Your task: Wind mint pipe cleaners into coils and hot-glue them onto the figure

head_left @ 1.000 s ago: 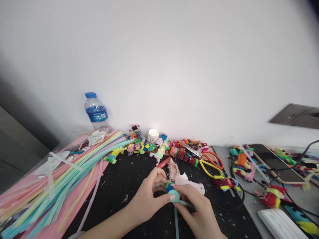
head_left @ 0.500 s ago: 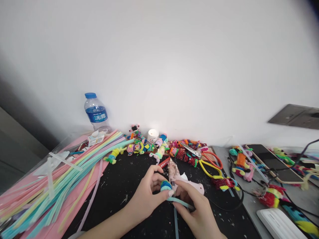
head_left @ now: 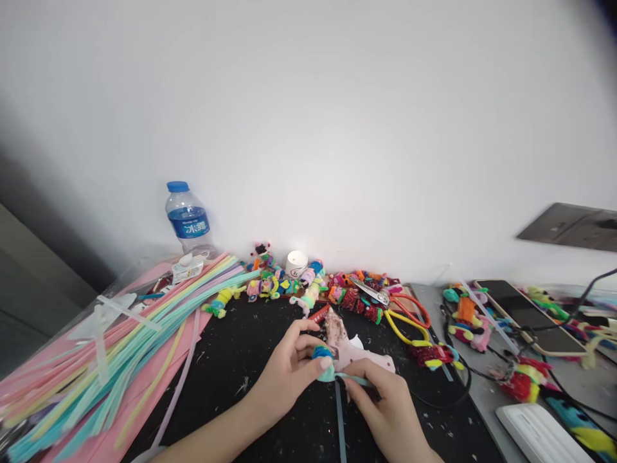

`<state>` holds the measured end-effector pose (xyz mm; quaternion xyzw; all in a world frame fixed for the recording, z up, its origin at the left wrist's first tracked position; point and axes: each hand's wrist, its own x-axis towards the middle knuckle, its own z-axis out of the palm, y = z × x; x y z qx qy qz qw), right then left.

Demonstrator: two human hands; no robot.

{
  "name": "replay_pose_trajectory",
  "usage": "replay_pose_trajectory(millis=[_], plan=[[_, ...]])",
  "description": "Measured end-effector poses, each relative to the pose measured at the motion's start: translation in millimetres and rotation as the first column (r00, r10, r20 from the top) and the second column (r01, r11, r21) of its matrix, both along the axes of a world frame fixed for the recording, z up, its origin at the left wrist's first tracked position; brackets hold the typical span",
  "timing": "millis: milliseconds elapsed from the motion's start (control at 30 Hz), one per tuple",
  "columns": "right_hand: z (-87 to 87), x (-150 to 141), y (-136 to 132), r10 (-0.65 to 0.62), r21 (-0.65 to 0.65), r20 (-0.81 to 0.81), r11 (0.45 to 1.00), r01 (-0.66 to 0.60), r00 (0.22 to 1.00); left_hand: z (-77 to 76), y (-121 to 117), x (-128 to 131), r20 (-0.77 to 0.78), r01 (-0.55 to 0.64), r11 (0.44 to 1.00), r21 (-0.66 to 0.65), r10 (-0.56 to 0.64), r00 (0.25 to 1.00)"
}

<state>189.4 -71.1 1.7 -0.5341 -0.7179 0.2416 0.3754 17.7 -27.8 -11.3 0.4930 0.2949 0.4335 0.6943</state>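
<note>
Between the thumb and fingers of my left hand (head_left: 289, 370) is a small coil of pipe cleaner (head_left: 325, 370), blue and green on top and pale aqua below. A loose aqua pipe cleaner strand (head_left: 354, 378) runs from the coil to my right hand (head_left: 385, 402), which pinches it between thumb and forefinger. Just beyond my hands lies a pale pink glue gun (head_left: 366, 359) with a stained nozzle end. A clear glue stick (head_left: 340, 418) extends from beneath the hands toward the near edge.
Bundled pastel pipe cleaners (head_left: 159, 341) lie at left, near a water bottle (head_left: 189, 222). Several fuzzy figures (head_left: 308, 292) line the wall beside scissors (head_left: 405, 315). A phone (head_left: 530, 318), black cables (head_left: 573, 399) and a white device (head_left: 537, 434) are at right.
My right hand has shifted slightly, drawing the aqua strand straighter and lower beside the coil. The coil is turned a little in my left hand, showing more of its aqua side.
</note>
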Motion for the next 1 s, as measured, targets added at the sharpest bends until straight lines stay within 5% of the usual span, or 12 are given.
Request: replay_pose_trajectory(millis=[300, 567, 800, 1000], plan=[[-1.2, 0, -1, 0.027, 0.011, 0.031, 1.000, -0.027, 0.999, 7.4, -2, -1, -0.095, -0.020, 1.000, -0.024, 0.017, 0.995], [4.3, -1, -1, -0.029, 0.016, 0.014, 0.999, 0.028, 0.999, 0.1, -1, 1, 0.040, 0.034, 0.996, -0.080, -0.031, 0.999], [-3.4, 10, 1, -0.074, 0.101, -0.009, 0.992, 0.074, 0.997, 8.1, 3, 0, 0.097, -0.065, 0.974, -0.218, 0.088, 0.991], [-0.7, 15, 8, -0.248, 0.171, 0.335, 0.965, 0.200, 0.909, 13.3, 8, -7, 0.216, -0.053, 0.953, -0.297, 0.121, 0.969]])
